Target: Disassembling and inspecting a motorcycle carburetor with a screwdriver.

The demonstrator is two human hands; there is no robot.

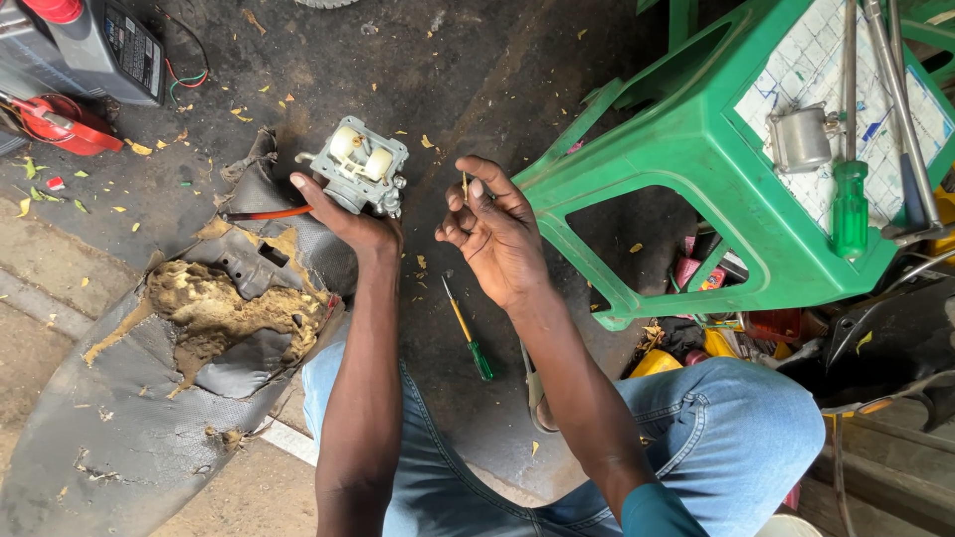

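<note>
My left hand point(350, 221) holds a grey metal carburetor point(360, 166) up, its open side with two cream floats facing me. An orange hose point(267, 212) trails from it to the left. My right hand point(492, 231) is raised beside it, fingers pinched on a tiny thin brass-coloured part point(465, 184). The two hands are a short gap apart. Below them, on the dark floor, lies a small screwdriver point(466, 332) with a yellow shaft and green handle.
A green plastic stool point(686, 139) stands at right, bearing a small metal cup point(801, 139), a green-handled screwdriver point(850, 204) and long metal tools. A torn seat with exposed foam point(214, 298) lies at left. A red tool point(60, 121) and a dark canister point(104, 45) sit at top left.
</note>
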